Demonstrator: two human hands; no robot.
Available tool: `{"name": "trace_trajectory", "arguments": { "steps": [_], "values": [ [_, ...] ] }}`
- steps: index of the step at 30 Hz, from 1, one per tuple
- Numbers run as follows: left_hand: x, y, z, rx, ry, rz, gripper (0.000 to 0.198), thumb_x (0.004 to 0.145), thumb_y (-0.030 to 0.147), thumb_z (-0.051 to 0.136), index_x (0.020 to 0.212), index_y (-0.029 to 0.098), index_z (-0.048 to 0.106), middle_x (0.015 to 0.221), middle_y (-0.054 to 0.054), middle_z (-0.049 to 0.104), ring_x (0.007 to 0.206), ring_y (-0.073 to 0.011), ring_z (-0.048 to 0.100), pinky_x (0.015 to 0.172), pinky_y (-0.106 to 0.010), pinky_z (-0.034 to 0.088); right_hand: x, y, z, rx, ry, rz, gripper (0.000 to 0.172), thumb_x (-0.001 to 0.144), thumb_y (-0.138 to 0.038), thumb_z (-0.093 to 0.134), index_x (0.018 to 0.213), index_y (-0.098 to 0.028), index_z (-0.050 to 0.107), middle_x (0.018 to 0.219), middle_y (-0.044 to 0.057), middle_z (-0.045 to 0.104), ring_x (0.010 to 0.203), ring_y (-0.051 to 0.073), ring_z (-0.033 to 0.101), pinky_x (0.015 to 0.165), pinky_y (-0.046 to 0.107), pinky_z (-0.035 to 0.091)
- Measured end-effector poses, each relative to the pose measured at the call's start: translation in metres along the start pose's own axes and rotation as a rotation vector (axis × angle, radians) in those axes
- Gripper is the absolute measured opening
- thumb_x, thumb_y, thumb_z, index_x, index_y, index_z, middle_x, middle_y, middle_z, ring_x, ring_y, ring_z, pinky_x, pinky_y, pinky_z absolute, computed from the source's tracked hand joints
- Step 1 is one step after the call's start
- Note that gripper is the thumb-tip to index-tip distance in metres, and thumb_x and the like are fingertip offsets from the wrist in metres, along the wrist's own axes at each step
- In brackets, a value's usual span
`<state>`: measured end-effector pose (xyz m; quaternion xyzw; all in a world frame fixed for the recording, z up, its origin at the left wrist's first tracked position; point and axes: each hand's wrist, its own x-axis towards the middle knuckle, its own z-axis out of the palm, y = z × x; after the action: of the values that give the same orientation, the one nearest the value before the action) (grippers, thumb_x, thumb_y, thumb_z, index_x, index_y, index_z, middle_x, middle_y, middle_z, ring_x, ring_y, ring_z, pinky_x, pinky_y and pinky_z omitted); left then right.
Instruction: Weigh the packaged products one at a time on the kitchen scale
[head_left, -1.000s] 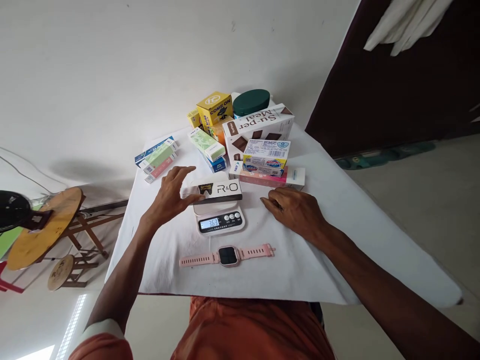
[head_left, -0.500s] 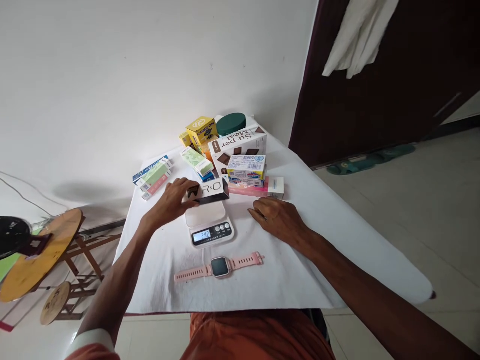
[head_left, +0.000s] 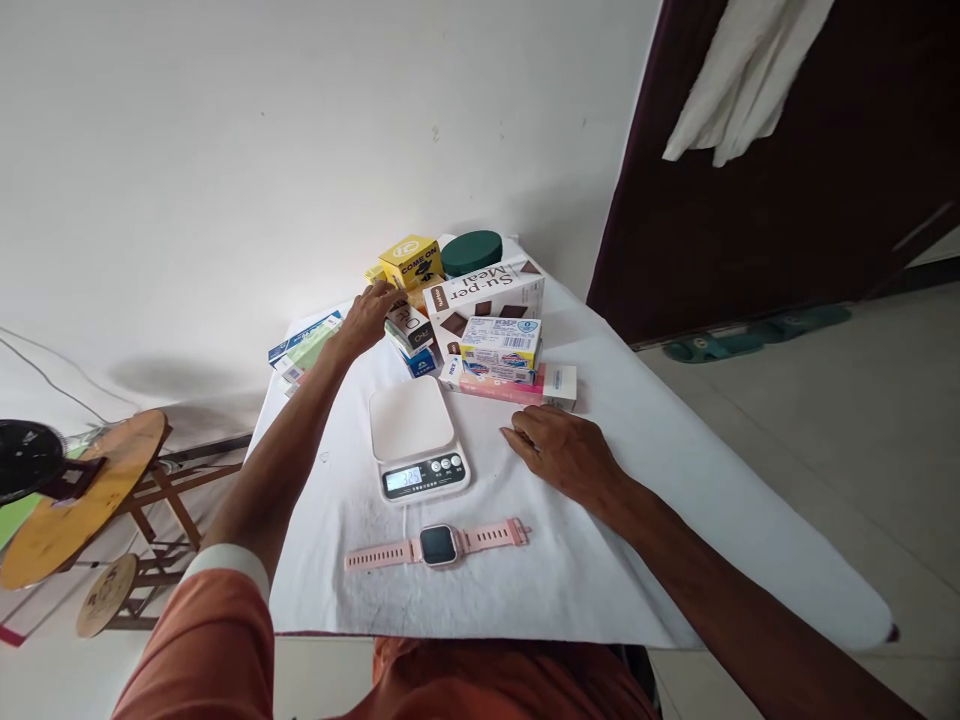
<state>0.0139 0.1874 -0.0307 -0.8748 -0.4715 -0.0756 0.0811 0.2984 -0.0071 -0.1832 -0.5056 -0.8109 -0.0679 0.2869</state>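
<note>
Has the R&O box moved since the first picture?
Yes. Judged against the scale, the R&O box has gone from on top to beyond it, away from the camera, with the left hand touching the box.

A pale wall [head_left: 225,150] rises beyond the white-draped counter [head_left: 690,450], with a dark panel [head_left: 862,200] far right, wooden stool [head_left: 107,597] left, and tiled floor [head_left: 832,450].

Rel. to scale [head_left: 411,420], watch [head_left: 438,545] was laid at 6 o'clock; R&O box [head_left: 411,322] was held approx. 12, COME ON box [head_left: 412,263] placed behind. Cartons [head_left: 304,342] were laid at 10, Su-per Meal box [head_left: 491,295] at 1, packs [head_left: 499,342] stacked on long box [head_left: 556,386] approx. 2.
</note>
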Motion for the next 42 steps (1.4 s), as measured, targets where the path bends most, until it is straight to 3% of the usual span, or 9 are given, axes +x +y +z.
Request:
{"name": "trace_trajectory", "arguments": {
  "steps": [4,8,14,19,25,29,34,38,42],
  "values": [
    [-0.013,-0.019,0.011,-0.12,0.126,-0.004,0.071,0.08,-0.001,0.049,0.147,0.021,0.056,0.147,-0.015,0.056,0.135,-0.0304,0.056,0.114,-0.048,0.049,-0.001,0.0,-0.001,0.002,0.057,-0.045,0.034,0.104,-0.026,0.053,0.071,-0.019,0.059,0.069,0.003,0.066,0.068,0.016,0.06,0.063,0.03,0.033],
    [-0.054,-0.062,0.004,-0.134,0.198,-0.266,0.071,0.082,0.004,0.051,0.151,0.02,0.049,0.149,-0.017,0.053,0.136,-0.0308,0.055,0.113,-0.048,0.049,-0.001,0.0,-0.001,0.013,0.128,-0.076,0.037,0.105,-0.025,0.051,0.068,-0.02,0.056,0.066,0.002,0.064,0.065,0.015,0.058,0.061,0.03,0.032],
    [-0.108,-0.111,0.007,0.046,-0.087,-0.837,0.06,0.092,0.042,0.064,0.146,0.021,0.049,0.156,-0.024,0.047,0.146,-0.0422,0.043,0.116,-0.06,0.038,0.0,-0.001,0.001,0.011,0.186,-0.083,0.039,0.106,-0.026,0.049,0.067,-0.021,0.053,0.062,0.001,0.061,0.06,0.014,0.055,0.058,0.029,0.031],
    [-0.117,-0.117,0.022,0.048,-0.181,-0.898,0.061,0.092,0.056,0.062,0.14,0.02,0.05,0.151,-0.024,0.054,0.145,-0.0418,0.045,0.115,-0.058,0.037,0.0,0.001,0.001,0.023,0.16,-0.062,0.039,0.106,-0.028,0.049,0.068,-0.021,0.053,0.062,0.0,0.062,0.06,0.013,0.057,0.058,0.028,0.034],
    [-0.126,-0.115,0.016,-0.018,0.022,-0.935,0.055,0.088,0.052,0.068,0.13,0.02,0.053,0.138,-0.02,0.064,0.134,-0.0384,0.056,0.11,-0.052,0.043,0.0,0.001,0.002,0.016,0.14,-0.037,0.039,0.106,-0.029,0.051,0.068,-0.021,0.052,0.062,-0.001,0.06,0.06,0.013,0.056,0.058,0.028,0.033],
    [-0.155,-0.103,-0.007,-0.015,0.135,-0.852,0.056,0.085,0.053,0.069,0.129,0.022,0.054,0.132,-0.015,0.066,0.124,-0.0358,0.061,0.104,-0.048,0.049,0.001,0.001,0.001,0.039,0.086,-0.007,0.039,0.105,-0.03,0.05,0.068,-0.02,0.054,0.065,0.001,0.063,0.063,0.013,0.056,0.06,0.029,0.033],
    [-0.189,-0.048,-0.03,-0.03,0.034,-0.54,0.061,0.082,0.053,0.076,0.131,0.024,0.055,0.128,-0.011,0.066,0.119,-0.0344,0.061,0.102,-0.047,0.051,0.002,-0.001,-0.002,0.062,-0.01,0.057,0.039,0.104,-0.031,0.047,0.067,-0.02,0.056,0.066,0.003,0.063,0.063,0.015,0.053,0.06,0.03,0.03],
    [-0.192,0.012,-0.028,-0.134,-0.09,-0.241,0.057,0.084,0.05,0.079,0.13,0.025,0.056,0.124,-0.01,0.066,0.116,-0.0326,0.06,0.101,-0.047,0.05,0.004,-0.004,-0.006,0.094,-0.07,0.101,0.041,0.103,-0.033,0.044,0.066,-0.021,0.055,0.068,0.004,0.063,0.066,0.016,0.052,0.062,0.031,0.03],
    [-0.181,0.052,-0.018,-0.178,-0.174,-0.126,0.054,0.086,0.048,0.08,0.13,0.026,0.057,0.12,-0.009,0.065,0.113,-0.0322,0.06,0.097,-0.049,0.05,0.005,-0.006,-0.007,0.101,-0.077,0.114,0.041,0.103,-0.033,0.044,0.065,-0.021,0.054,0.067,0.004,0.061,0.066,0.016,0.05,0.062,0.031,0.029]
  ]
}}
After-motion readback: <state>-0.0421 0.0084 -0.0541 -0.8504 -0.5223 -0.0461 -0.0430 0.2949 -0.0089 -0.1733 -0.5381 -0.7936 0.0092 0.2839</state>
